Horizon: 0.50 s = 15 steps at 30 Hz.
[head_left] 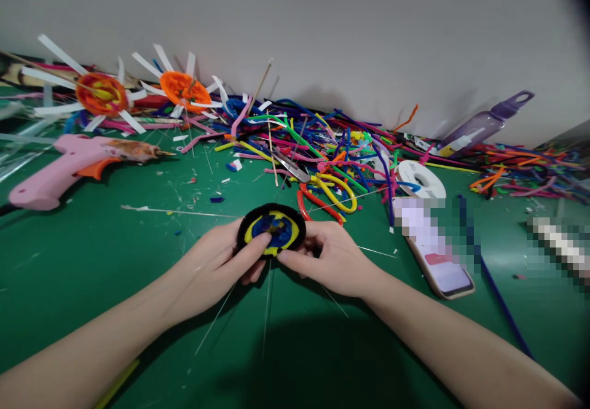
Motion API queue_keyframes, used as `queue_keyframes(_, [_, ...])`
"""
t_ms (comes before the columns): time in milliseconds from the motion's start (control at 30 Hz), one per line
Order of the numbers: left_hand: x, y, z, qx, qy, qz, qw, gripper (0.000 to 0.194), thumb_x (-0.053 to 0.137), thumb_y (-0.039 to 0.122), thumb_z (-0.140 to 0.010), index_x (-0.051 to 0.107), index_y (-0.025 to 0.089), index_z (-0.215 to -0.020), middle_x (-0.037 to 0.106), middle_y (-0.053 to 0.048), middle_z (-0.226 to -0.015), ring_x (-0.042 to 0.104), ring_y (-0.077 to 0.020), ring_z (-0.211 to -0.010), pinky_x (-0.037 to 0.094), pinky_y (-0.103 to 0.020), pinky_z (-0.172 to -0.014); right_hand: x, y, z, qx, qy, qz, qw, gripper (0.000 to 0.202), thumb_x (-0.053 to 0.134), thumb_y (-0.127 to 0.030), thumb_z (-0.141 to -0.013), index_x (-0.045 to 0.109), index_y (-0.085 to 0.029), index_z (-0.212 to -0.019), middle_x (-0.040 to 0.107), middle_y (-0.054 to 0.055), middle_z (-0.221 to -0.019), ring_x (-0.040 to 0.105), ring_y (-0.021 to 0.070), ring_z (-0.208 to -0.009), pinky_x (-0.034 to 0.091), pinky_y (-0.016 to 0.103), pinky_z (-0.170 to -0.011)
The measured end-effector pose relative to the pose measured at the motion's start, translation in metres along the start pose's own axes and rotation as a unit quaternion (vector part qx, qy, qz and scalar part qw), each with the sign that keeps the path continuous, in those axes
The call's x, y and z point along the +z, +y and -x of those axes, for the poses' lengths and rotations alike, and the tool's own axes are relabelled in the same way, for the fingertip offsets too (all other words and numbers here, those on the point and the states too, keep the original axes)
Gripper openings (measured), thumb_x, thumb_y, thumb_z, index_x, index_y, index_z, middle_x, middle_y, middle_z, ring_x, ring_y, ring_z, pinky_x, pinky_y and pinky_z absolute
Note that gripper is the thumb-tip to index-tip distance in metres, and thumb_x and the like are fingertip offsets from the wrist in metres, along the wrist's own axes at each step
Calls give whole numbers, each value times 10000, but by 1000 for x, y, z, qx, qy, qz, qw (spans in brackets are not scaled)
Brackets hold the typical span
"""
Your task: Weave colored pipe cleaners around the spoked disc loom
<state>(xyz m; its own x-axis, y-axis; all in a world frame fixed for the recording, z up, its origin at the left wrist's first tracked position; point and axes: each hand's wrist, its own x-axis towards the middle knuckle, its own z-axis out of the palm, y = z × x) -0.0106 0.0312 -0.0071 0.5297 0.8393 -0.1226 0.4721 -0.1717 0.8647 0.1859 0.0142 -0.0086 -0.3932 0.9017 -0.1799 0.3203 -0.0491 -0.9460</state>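
Note:
Between both hands is a round disc of coiled pipe cleaners (295,232), with a black rim, a yellow ring and a blue centre. My left hand (214,258) grips its left side, thumb lying across the front face. At the lower right edge, my right hand (338,260) pinches the rim with thumb and fingers; some fingertips are hidden behind the disc. Thin clear strands stretch out over the table around the disc. Just beyond it lie scissors (306,179) with red and yellow handles.
A pink glue gun (74,158) lies at left. Two orange discs with white strips, one left (101,94) and one right (184,89), stand behind it. Many loose pipe cleaners (341,151) line the wall. To the right are a white spool (421,179), a phone (436,252) and a purple bottle (479,128).

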Motion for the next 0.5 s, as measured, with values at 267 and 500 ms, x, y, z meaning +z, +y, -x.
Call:
queue_keyframes(267, [6, 6, 5, -19, 39, 31, 999, 263, 485, 412, -912, 557, 215, -755, 599, 42, -533, 542, -136, -485, 393, -233, -467, -1, -6, 1, 47, -10, -50, 998, 62, 608, -189, -790, 630, -181, -848, 558, -42, -651, 524, 83, -541, 440, 209, -533])
queue_keyframes(500, [5, 7, 4, -14, 28, 8, 999, 287, 494, 424, -902, 542, 213, -714, 633, 29, -564, 553, -135, -499, 410, -227, -471, -1, -6, 1, 41, 0, -75, 996, 146, 580, -156, -760, 651, -184, -884, 555, -50, -641, 520, 84, -526, 433, 219, -539])
